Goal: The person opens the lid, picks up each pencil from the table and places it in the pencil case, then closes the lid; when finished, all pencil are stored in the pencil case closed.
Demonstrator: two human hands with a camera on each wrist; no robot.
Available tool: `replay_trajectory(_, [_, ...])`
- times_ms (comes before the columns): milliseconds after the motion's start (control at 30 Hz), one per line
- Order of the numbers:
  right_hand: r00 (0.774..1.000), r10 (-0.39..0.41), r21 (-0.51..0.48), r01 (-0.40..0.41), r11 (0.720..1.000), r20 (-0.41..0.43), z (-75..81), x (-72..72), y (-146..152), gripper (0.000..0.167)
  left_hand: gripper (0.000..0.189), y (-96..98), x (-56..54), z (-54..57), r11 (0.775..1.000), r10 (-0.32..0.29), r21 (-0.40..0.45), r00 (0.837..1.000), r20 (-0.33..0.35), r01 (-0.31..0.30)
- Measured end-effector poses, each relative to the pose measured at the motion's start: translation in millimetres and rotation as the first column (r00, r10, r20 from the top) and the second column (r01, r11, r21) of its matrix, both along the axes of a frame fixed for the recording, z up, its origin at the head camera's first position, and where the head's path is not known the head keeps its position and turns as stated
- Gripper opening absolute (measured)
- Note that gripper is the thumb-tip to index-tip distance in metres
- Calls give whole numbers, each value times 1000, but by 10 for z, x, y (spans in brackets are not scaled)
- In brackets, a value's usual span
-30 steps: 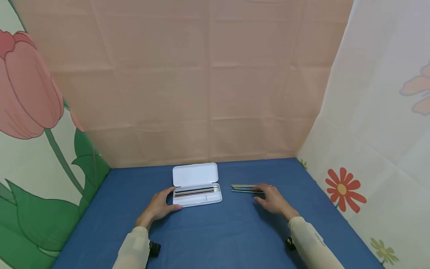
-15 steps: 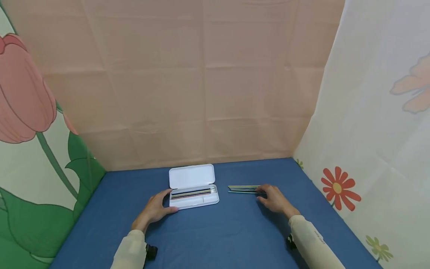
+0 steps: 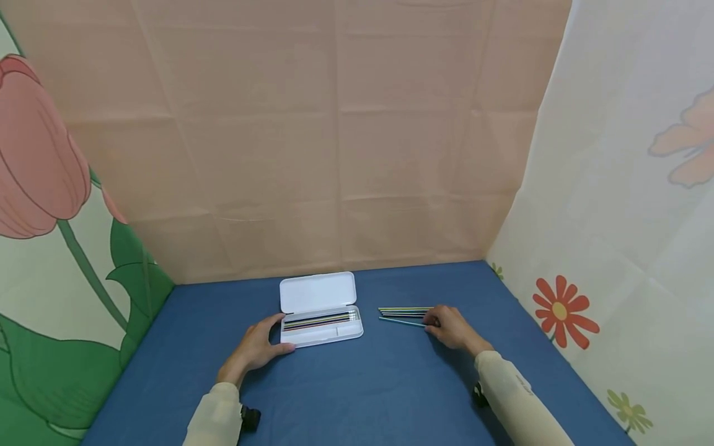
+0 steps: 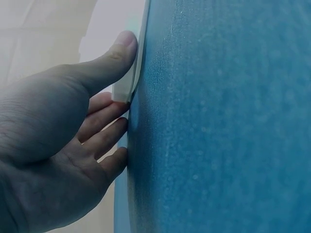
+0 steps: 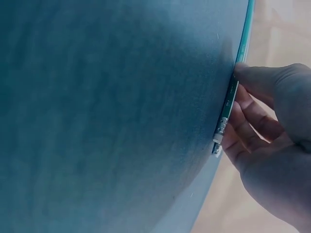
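A white pencil case [image 3: 320, 336] lies with its lid [image 3: 318, 293] raised, several pencils [image 3: 317, 321] in its rear compartment. My left hand [image 3: 253, 348] grips the case's left end, thumb at the front corner and fingers behind. In the left wrist view the thumb [image 4: 116, 56] presses the case's edge. To the right, my right hand [image 3: 454, 328] pinches a green pencil [image 3: 403, 322] near its eraser end, angled away from several other pencils [image 3: 398, 310] on the cloth. The right wrist view shows that pencil's metal ferrule [image 5: 222, 125] beyond the thumb.
A blue cloth [image 3: 357, 396] covers the table. A plain tan sheet [image 3: 334, 155] hangs along the back. Printed floral sheets stand at the left and right [image 3: 613, 248] sides.
The green pencil's right end has swung toward me, apart from the other pencils, with my right hand now pinching it. The left hand stays at the case; the head view has shifted slightly.
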State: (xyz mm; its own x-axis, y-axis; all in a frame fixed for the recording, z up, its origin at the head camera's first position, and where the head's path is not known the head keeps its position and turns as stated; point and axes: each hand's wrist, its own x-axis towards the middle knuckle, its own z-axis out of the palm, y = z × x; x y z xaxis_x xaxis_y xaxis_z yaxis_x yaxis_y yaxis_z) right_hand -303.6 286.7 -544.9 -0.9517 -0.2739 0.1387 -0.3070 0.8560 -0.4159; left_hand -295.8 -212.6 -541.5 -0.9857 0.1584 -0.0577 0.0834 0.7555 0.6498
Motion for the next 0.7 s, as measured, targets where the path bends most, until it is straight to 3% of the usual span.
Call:
replay_trajectory(167, [1000,-2,-10,3,1000,19,-12,-40,16,2,94,-1,2,-6,1000,1,-4,1000,1,-1])
replay_trajectory(700, [999,-1,-17,2,1000,39,8,-26,-4,8,94,-14,-8,-15,1000,1,3,1000,2,-1])
